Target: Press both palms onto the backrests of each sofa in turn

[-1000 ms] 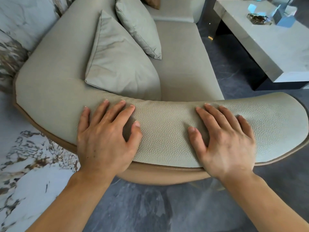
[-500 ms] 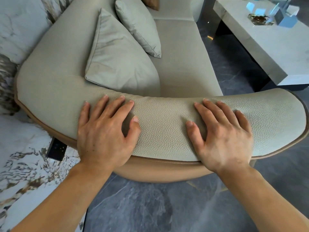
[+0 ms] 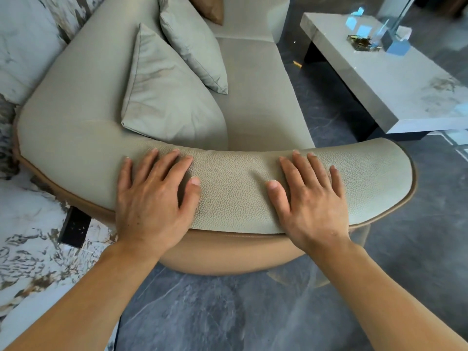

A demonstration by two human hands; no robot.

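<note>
A pale grey-green leather sofa with a curved, padded backrest (image 3: 235, 196) fills the middle of the head view, its outer shell tan. My left hand (image 3: 152, 201) lies flat on the backrest's top, palm down, fingers spread. My right hand (image 3: 310, 198) rests the same way further right, a hand's width away from the left. Both palms touch the pebbled leather and hold nothing. The sofa seat (image 3: 255, 97) runs away from me beyond the backrest.
Two grey cushions (image 3: 167, 97) and a brown one (image 3: 210, 8) lean on the seat's left side. A low grey stone table (image 3: 395, 87) with glass pieces stands at the right. A marble wall (image 3: 27, 249) with a black socket (image 3: 74, 228) is at the left; dark floor lies below.
Both hands stay flat on the backrest at the same spots. The camera has pulled back and up slightly, so the sofa sits a little lower in view and the wall socket shows.
</note>
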